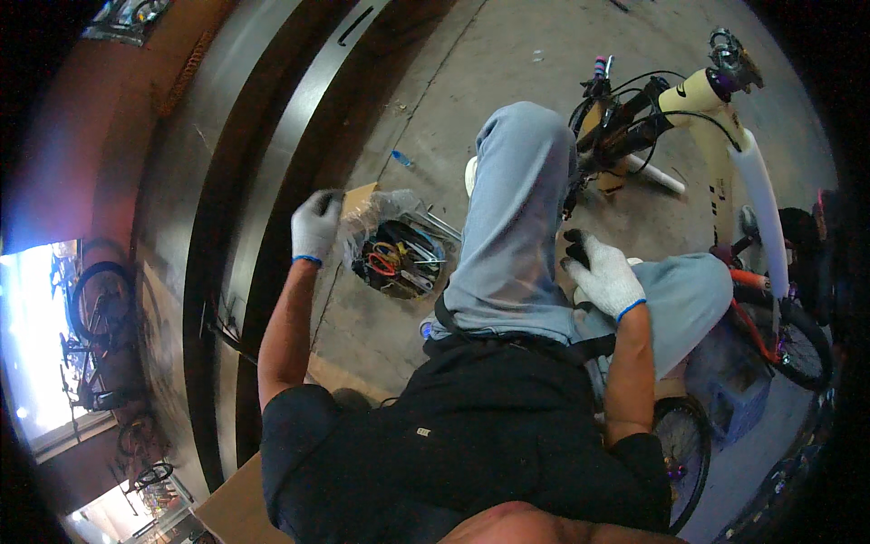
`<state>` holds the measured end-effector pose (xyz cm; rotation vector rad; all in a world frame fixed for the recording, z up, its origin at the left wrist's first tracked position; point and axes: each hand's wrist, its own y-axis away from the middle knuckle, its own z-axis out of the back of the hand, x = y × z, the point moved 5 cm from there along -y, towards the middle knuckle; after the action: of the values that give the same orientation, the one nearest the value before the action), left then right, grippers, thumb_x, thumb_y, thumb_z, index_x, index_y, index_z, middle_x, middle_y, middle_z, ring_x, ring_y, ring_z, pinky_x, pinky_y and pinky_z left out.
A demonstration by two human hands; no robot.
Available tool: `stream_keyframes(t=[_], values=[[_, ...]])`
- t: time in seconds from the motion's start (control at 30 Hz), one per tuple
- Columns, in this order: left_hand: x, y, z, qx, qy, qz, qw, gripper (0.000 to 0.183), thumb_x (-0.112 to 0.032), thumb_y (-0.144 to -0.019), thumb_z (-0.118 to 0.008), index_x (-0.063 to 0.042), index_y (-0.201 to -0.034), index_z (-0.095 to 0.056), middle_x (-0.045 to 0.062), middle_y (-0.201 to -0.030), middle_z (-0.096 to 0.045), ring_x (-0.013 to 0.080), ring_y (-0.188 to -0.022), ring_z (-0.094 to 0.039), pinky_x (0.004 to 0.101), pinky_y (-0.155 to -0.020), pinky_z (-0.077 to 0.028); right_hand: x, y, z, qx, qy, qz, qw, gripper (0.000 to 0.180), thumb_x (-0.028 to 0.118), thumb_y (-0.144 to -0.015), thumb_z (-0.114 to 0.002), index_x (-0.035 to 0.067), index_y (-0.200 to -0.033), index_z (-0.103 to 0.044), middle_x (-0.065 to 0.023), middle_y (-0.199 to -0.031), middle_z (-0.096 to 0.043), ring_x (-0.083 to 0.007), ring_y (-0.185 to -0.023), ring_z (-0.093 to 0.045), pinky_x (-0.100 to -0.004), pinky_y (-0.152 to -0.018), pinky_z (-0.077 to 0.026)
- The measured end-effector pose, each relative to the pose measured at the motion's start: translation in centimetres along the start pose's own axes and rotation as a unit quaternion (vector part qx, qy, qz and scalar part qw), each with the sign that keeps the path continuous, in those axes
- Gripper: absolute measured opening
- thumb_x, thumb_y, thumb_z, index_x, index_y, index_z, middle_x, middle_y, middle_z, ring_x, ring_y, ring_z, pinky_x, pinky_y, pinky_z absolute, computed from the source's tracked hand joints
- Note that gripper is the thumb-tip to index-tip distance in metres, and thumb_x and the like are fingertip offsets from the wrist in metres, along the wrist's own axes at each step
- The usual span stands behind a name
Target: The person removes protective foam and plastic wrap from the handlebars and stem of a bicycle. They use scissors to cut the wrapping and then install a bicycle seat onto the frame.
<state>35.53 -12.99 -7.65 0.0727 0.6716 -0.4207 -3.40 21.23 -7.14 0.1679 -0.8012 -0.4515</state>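
Observation:
My left hand (317, 223), in a white knit glove with dark fingertips, is raised beside a piece of cardboard (360, 197) and clear plastic wrap (394, 204). Whether its curled fingers hold anything is unclear. Just right of it a round container holds hand tools (397, 258), some with red and orange handles. My right hand (603, 268), gloved alike, hovers by my bent knee, its fingers partly curled; a grip on something cannot be made out. Beyond that knee stands a cream bicycle frame (693, 95) with black cables and white foam tubing (761, 197).
Long metal beams (306, 115) run along the left. On the concrete floor lie a small blue object (401, 158) and a white tube (656, 175). A red bicycle frame (754, 326), a blue crate (731, 401) and a bicycle wheel (683, 455) are at the right.

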Motion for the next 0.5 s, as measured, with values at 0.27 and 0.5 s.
stream_keyframes(t=[0.27, 0.5], values=[[-20.6, -2.9, 7.3, 0.025, 0.443, -0.091, 0.892, 0.044, -0.035, -0.113, -0.053, 0.000, -0.137, -0.063, -0.002, -0.078, -0.051, 0.0054, -0.058, -0.043, 0.0229, -0.052, -0.035, 8.9, -1.0, 4.3, -0.207, -0.236, 0.146, 0.938, 0.048, 0.015, -0.088, -0.082, 0.004, -0.133, -0.069, -0.0200, -0.123, -0.076, -0.0275, -0.110, -0.076, -0.0377, -0.097, -0.059], [-33.4, -3.5, 9.8, 0.075, 0.712, -0.213, 0.665, 0.033, -0.036, -0.112, -0.055, -0.009, -0.124, -0.068, -0.004, -0.068, -0.048, 0.0077, -0.049, -0.036, 0.0246, -0.040, -0.029, 23.1, -8.9, 1.0, -0.139, -0.137, 0.266, 0.944, 0.051, 0.042, -0.093, -0.077, 0.008, -0.127, -0.062, -0.0246, -0.110, -0.074, -0.0476, -0.101, -0.072, -0.0539, -0.089, -0.059]])
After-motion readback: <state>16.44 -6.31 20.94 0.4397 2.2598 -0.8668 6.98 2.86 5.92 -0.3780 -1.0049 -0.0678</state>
